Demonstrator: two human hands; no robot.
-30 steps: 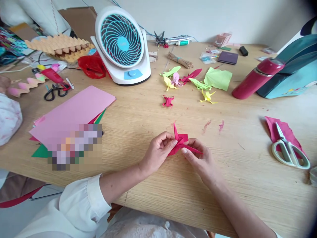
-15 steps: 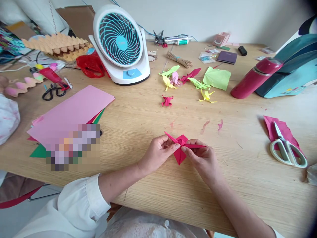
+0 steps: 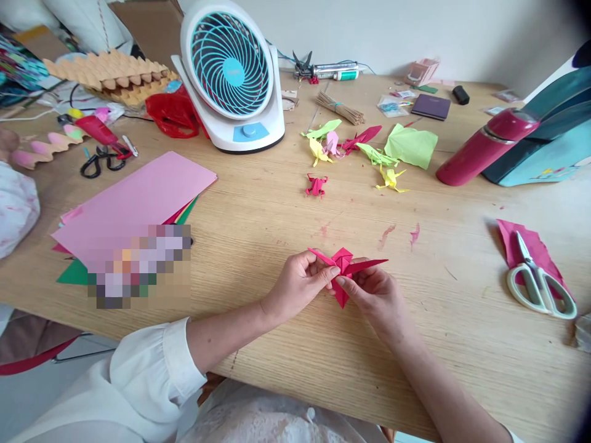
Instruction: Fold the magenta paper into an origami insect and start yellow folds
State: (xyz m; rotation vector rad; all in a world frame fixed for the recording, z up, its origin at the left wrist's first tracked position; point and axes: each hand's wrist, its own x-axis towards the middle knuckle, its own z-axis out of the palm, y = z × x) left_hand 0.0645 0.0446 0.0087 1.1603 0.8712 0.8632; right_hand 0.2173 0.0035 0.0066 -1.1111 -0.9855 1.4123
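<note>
A red origami paper (image 3: 342,298), folded into a diamond body with two thin points spreading left and right, is held just above the table's front half. My left hand (image 3: 302,280) pinches it from the left, thumb near the centre fold. From the right, my right hand (image 3: 376,295) pinches it too, its thumb close to the other one. The right-hand point sticks out above my right fingers. Parts of the fingers behind the paper are hidden. Beyond the hands sits a small red origami frog (image 3: 316,185).
Yellow origami (image 3: 391,179), green paper (image 3: 410,145) and other folded pieces lie farther back. A fan (image 3: 233,74) stands behind, left of them. Pink sheets (image 3: 143,191) are stacked at left. Scissors (image 3: 538,289) rest on red paper at right, near a red flask (image 3: 487,147).
The right-hand point of the red paper has tilted up, and the fingers of my right hand have shifted beneath it. My left hand keeps its pinch. The view has turned slightly.
</note>
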